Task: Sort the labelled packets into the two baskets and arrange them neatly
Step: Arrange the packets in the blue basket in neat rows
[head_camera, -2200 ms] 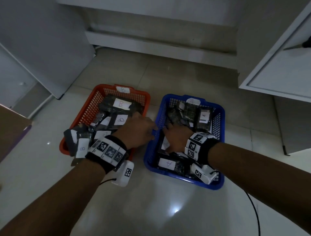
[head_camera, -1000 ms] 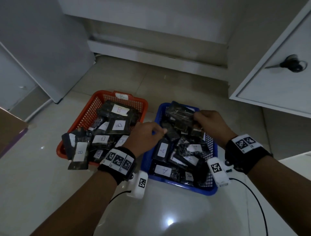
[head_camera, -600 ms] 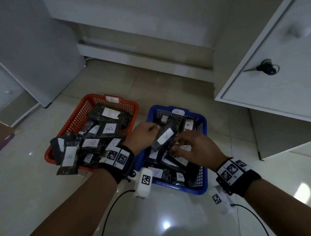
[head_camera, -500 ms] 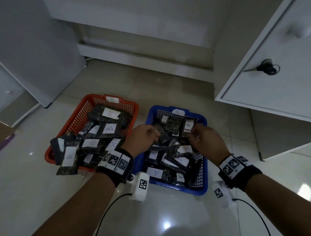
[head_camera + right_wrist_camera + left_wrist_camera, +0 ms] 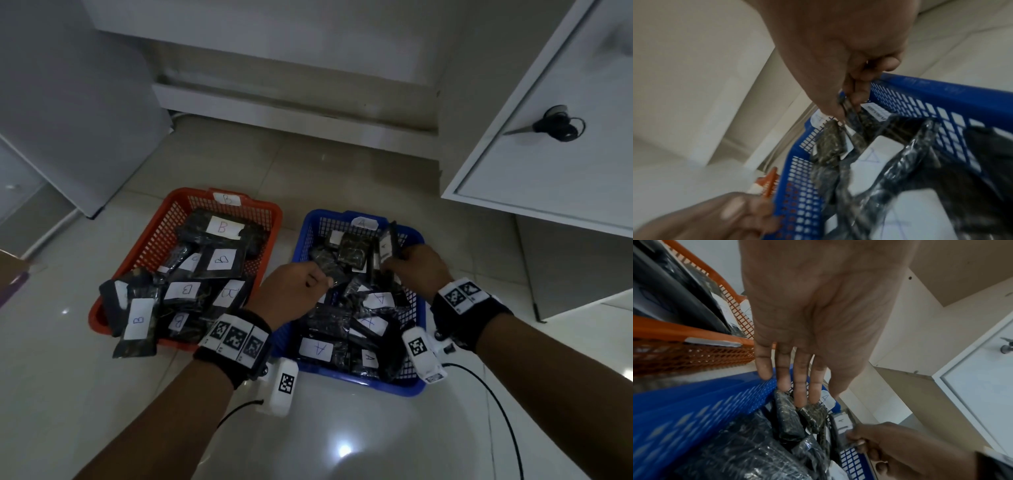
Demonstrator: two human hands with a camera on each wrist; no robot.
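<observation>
1. Packets in dark plastic with white paper labels fill two mesh baskets that stand side by side on the tiled floor.
2. At the left, the orange basket holds the packets marked B; one B packet hangs out over its near rim.
3. Between the baskets, the left hand reaches over the near left wall of the blue basket. From the left wrist its fingers are straight, their tips touching a dark packet in the far corner; this grip holds nothing.
4. Inside the blue basket lie the packets marked A, piled unevenly.
5. At the right, the right hand pinches an upright A packet by the basket's far right corner, thumb and fingers closed on its edge.
6. Further right stands a white cabinet with scissors on top.
</observation>
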